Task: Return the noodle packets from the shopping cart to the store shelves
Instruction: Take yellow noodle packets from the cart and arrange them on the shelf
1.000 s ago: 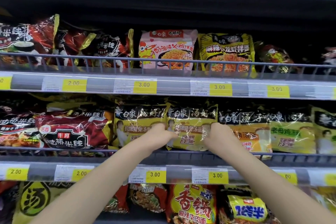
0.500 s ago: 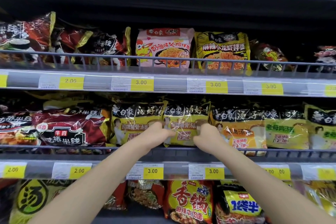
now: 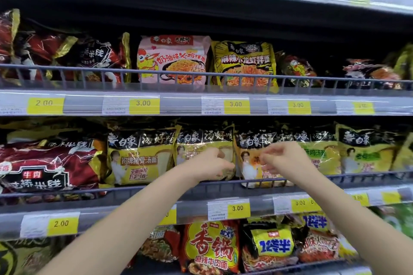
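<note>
The yellow packet [image 3: 204,158] stands upright in the row on the middle shelf [image 3: 134,205], behind the wire rail [image 3: 145,188] at the shelf's front edge. It sits between a like packet [image 3: 140,158] on one side and a third yellow packet [image 3: 252,158] on the other, touching or nearly touching both. So this packet looks already returned; the cart is out of view, and how many packets remain in it cannot be told.

The left hand [image 3: 211,166] lies against the yellow packet's lower front, fingers bent over its face; whether it truly grips the wrapper or only rests on it is not clear. The right hand [image 3: 285,159] is off the yellow packet, in front of the third one, fingers loosely curled and holding nothing, somewhat blurred.

As a judgement, what is left here is to let go and draw both arms back over the rail, then go for the next packet.

Room: the row beside the yellow packet is full, with no gap showing, so another packet would have to go in front or elsewhere. Above the yellow packet, the price strip [image 3: 234,105] of the upper shelf hangs close over the packet tops, leaving a low opening. The rail below is the edge a wrist could catch.
</note>
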The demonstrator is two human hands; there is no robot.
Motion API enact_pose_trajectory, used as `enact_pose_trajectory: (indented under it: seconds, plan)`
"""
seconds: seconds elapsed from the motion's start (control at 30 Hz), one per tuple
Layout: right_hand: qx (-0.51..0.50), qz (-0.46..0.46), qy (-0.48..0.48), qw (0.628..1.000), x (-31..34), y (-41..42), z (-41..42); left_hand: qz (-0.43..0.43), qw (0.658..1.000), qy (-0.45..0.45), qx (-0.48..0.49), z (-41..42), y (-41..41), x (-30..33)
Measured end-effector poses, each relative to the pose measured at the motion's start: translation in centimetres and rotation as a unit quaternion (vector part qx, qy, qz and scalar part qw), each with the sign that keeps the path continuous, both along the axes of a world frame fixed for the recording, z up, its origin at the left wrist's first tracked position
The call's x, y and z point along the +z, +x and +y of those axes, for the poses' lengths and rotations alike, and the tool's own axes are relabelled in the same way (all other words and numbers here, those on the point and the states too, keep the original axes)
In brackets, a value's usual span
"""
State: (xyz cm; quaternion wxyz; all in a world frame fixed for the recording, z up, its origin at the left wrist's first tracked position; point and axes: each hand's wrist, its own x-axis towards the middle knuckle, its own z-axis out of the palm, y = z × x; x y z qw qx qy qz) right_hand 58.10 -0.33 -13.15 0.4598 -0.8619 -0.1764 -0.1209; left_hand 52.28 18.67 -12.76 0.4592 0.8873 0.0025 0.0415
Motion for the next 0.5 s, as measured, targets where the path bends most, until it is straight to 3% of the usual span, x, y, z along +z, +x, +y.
enact_pose_trajectory:
  seconds: [0.1, 0.2, 0.33, 0.5]
  plan:
    - [-0.117, -0.059, -0.091, 0.987, 0.0, 1.2, -3.1, 0.025, 0.999, -0.046, -0.014, -1.1, 1.0, -0.5]
    - [-0.187, -0.038, -0.156, 0.969, -0.4, 2.2, -5.2, 0.046, 0.995, -0.086, -0.017, -2.1, 2.0, -0.6]
    - [-0.143, 0.029, -0.159, 0.976, -0.9, 3.0, -5.2, 0.052, 0.992, -0.114, -0.004, -3.0, 2.8, -0.4]
    - [-0.120, 0.028, -0.145, 0.982, -1.1, 3.7, -3.7, 0.035, 0.987, -0.158, 0.007, -3.6, 3.6, -0.3]
